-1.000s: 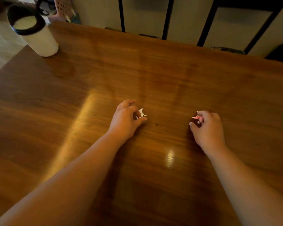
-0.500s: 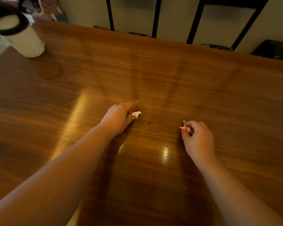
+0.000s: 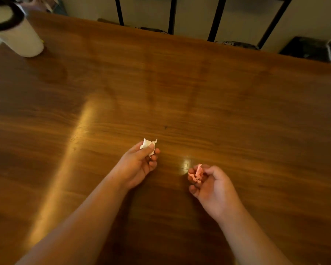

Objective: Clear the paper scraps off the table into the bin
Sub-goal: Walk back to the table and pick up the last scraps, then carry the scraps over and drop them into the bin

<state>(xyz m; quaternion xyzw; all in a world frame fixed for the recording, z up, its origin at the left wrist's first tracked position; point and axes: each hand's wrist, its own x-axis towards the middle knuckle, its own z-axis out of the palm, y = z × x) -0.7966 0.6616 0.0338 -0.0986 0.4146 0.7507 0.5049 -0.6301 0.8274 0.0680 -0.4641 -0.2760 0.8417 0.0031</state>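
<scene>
Left hand (image 3: 139, 165) pinching a crumpled white paper scrap (image 3: 148, 144) between thumb and fingertips, lifted just clear of the glossy brown wooden table (image 3: 237, 115); right hand (image 3: 212, 186) curled around a crumpled pink paper scrap (image 3: 196, 174), also seemingly off the surface. Nothing loose visible on the wood between the hands or beyond them. Bin most likely the tall white cylinder with the dark rim (image 3: 13, 29), standing far ahead and well to the left of the left hand, near the table corner. Best handled by keeping both pinches firm, since such light scraps slip or flutter easily. Worth carrying the white scrap over first, as the nearer hand to that side, and letting go only once directly above the opening. Same for the pink scrap: reach across, hold low over the rim, then open. Afterwards, worth a glance across the wood for anything missed.
</scene>
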